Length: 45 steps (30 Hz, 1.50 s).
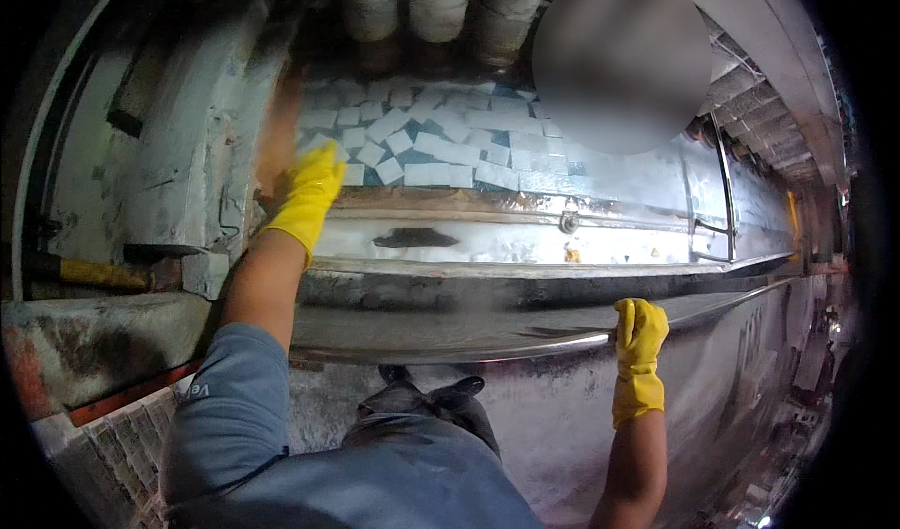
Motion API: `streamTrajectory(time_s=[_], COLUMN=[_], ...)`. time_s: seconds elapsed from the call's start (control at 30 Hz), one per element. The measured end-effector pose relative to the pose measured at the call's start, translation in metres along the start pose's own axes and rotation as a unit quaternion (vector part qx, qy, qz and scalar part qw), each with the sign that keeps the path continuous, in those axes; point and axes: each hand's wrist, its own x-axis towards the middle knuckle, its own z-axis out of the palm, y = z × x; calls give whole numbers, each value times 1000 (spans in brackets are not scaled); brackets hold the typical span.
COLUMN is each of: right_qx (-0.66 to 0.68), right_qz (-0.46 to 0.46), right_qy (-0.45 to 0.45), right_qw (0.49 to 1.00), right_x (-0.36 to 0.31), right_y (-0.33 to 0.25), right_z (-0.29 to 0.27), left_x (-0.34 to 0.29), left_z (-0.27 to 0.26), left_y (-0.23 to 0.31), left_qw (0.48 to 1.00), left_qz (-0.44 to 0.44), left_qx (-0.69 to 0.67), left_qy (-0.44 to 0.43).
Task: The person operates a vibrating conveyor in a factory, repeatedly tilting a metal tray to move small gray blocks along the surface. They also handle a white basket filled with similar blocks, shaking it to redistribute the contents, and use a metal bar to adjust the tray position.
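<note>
My left hand, in a yellow rubber glove, reaches over the left end of a long basin. Its fingertips are at a pale flat block near the basin's left wall, but how they are bent does not show clearly. Whether it touches or holds a block, I cannot tell. Many whitish square and oblong blocks lie close together, seemingly floating in bluish water. My right hand, gloved alike, is closed round a shiny metal rail that runs between me and the basin.
Thick round pipes stand behind the basin. A worn concrete block wall bounds its left end. A metal bar frame rises at the right, beside a large blurred patch that hides the far right. Below the rail is grey flooring.
</note>
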Motion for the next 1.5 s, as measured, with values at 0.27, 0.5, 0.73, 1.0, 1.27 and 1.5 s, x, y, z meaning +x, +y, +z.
streamTrajectory(time_s=[0.27,0.5,0.73,1.0,1.27,1.5], right_qx=[-10,-7,-5,-16,-11,-4], right_qz=[-5,-7,-15,-10,-8,-19], right_qy=[-5,8,18,17,27,63], right_qw=[1000,1000,1000,1000,1000,998], right_x=[-1,-1,5,0,1,-3], right_y=[4,0,0,5,1,3], right_z=[2,2,10,8,9,12], left_x=[0,-21,-20,-2,-24,-90], left_z=[44,-7,13,-25,12,-86], left_y=[-12,24,-30,-19,-39,58], left_qw=[979,989,982,954,950,961], left_qz=[-141,-138,-140,-170,-157,-114], left_qx=[129,9,124,144,228,161], left_qy=[76,-57,-38,-199,-142,-192])
